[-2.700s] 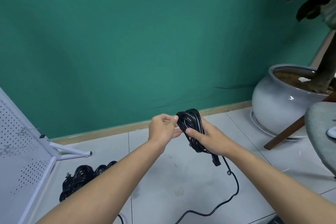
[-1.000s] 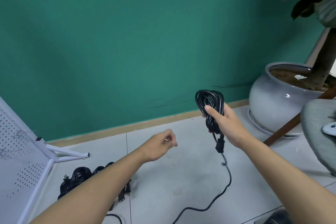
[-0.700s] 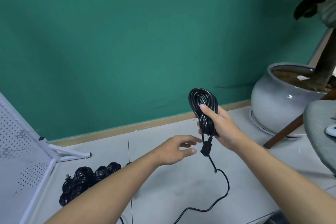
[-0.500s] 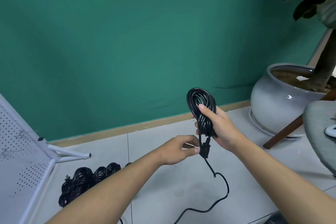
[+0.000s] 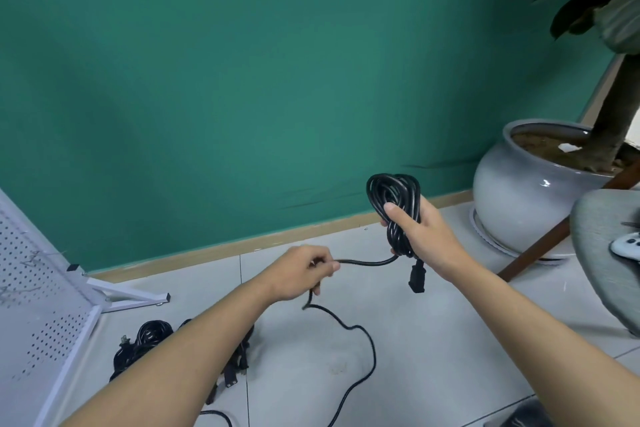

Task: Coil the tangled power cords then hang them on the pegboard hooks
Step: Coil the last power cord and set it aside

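The right hand (image 5: pixel 420 236) is gripping the coiled cord (image 5: pixel 394 199), its plug (image 5: pixel 416 277) hanging just below, while the left hand (image 5: pixel 301 274) is pinching the loose tail beside it.

The right hand (image 5: pixel 420 236) grips a coiled black power cord (image 5: pixel 393 198); the left hand (image 5: pixel 301 272) pinches its loose tail (image 5: pixel 367 262) just beside.
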